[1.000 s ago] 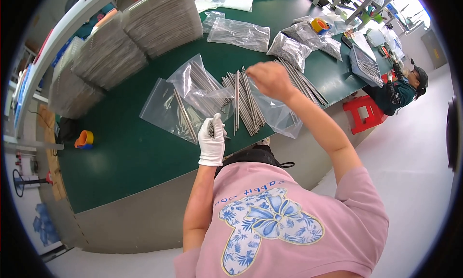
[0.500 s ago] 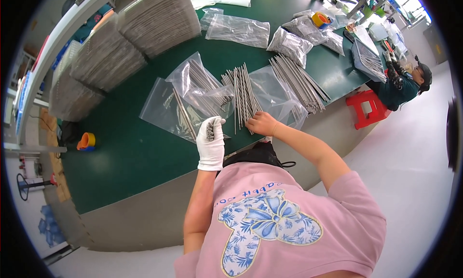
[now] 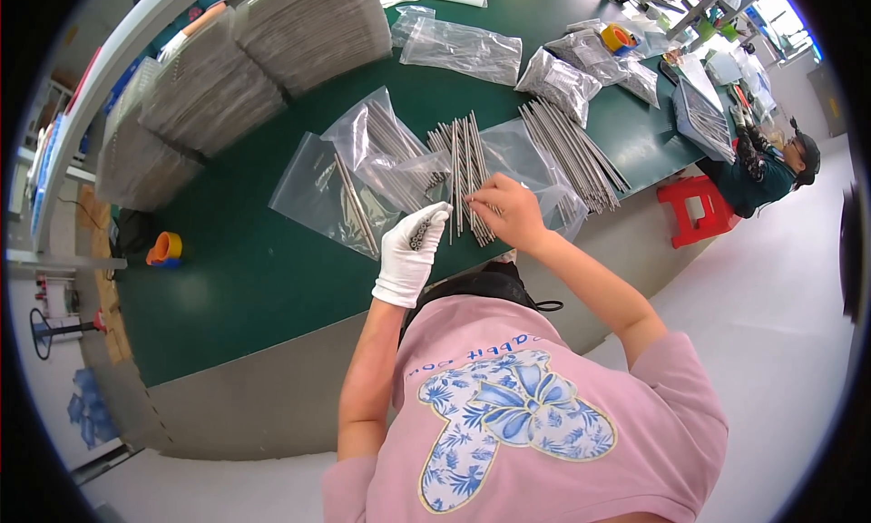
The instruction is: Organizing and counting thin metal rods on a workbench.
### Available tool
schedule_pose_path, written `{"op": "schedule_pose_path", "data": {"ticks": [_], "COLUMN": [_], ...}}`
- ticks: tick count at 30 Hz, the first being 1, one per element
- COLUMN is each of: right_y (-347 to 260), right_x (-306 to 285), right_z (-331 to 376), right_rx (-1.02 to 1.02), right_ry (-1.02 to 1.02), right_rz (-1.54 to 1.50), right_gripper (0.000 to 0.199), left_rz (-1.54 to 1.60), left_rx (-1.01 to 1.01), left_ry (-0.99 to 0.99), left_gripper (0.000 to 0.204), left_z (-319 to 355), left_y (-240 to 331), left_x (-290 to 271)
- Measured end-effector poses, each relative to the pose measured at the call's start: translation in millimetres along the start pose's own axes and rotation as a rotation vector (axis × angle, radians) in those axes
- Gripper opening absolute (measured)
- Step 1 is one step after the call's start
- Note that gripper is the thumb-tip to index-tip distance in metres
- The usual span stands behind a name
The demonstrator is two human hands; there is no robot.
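Your single view comes from a fisheye camera worn on your head, looking steeply down over your pink shirt point(image 3: 508, 423) onto the green table point(image 3: 245, 269). The table runs diagonally, its near edge close below the lens, its far end toward the upper right. Straight edges bow near the dark circular rim. Beyond the table's far end, a seated person point(image 3: 771, 169) appears small. No second view is supplied.

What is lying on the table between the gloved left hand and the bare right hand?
In the head view, thin grey metal rods lie side by side between the white-gloved left hand and bare right hand, on the green table.
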State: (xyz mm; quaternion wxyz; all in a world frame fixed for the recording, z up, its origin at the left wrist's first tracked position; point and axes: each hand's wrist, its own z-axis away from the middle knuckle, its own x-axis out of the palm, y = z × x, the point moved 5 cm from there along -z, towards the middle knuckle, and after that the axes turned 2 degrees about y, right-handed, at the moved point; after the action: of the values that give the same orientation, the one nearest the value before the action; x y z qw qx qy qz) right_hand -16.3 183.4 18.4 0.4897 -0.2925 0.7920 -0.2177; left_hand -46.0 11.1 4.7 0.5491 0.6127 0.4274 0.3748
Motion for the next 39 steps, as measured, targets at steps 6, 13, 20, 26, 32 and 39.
{"op": "schedule_pose_path", "data": {"ticks": [6, 13, 20, 26, 32, 39], "right_y": [-66, -83, -95, -100, -104, -109], "right_x": [-24, -7, -9, -2, -2, -8], "right_z": [-42, -51, -56, -57, -59, -52], "right_rx": [-0.122, -0.212, -0.369, -0.439, -0.46, -0.543], "right_ry": [-0.053, -0.158, -0.167, -0.188, -0.167, -0.118], "right_rz": [-0.378, -0.325, -0.146, -0.151, -0.135, -0.037], "right_gripper": [0.012, 0.009, 0.006, 0.009, 0.009, 0.009], "left_rz": [-0.039, -0.098, -0.098, -0.144, -0.122, -0.086], "left_rx": [0.053, 0.04, 0.05, 0.057, 0.048, -0.004], "left_ry": [0.015, 0.032, 0.023, -0.009, -0.008, -0.008], "left_gripper": [0.019, 0.02, 0.016, 0.014, 0.013, 0.015], "left_z": [-4, -5, -5, -6, -7, -7], "left_y": [17, 4, 8, 6, 9, 8], "left_x": [-2, -11, -10, -15, -16, -14]}}
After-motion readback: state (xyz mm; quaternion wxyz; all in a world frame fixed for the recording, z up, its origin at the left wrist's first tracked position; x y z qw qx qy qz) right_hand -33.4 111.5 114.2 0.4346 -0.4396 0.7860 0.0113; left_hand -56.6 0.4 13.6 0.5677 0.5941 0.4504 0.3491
